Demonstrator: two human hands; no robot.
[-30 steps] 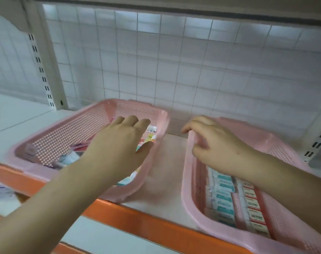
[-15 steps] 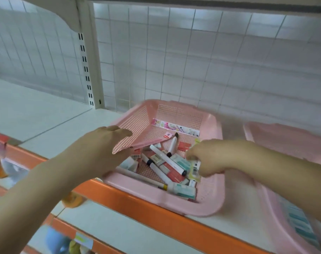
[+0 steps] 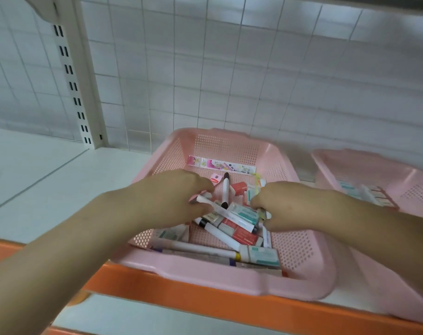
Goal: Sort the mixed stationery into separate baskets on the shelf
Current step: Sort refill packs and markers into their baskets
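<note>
A second ago our right hand (image 3: 287, 204) hovered over the second basket (image 3: 386, 172), which sits on the shelf (image 3: 36, 180) at 3 o'clock from the mixed basket (image 3: 205, 272). It has since crossed over, and both hands now work the same pile. Half a second ago our left hand (image 3: 172, 201) rested on the mixed basket's 9 o'clock wall. It has now slid inward, and its thumb and fingers pinch the near end of a white marker (image 3: 226, 213) that lies slantwise across the heap. Our right hand's fingers curl down into the clutter at the pile's 3 o'clock side, and we cannot tell what they have hold of, if anything.

The unsorted stationery is still in the mixed basket, heaped from the centre toward 6 o'clock: markers, red boxes and teal-labelled boxes (image 3: 261, 256). A flowered strip (image 3: 220, 165) lies alone at 12 o'clock. The second basket already holds rows of small boxes (image 3: 365, 193).

We read this as a fresh pick getting under way. Much of the sorting seems to remain, and the marker crosses several pieces that may shift when it lifts.
</note>
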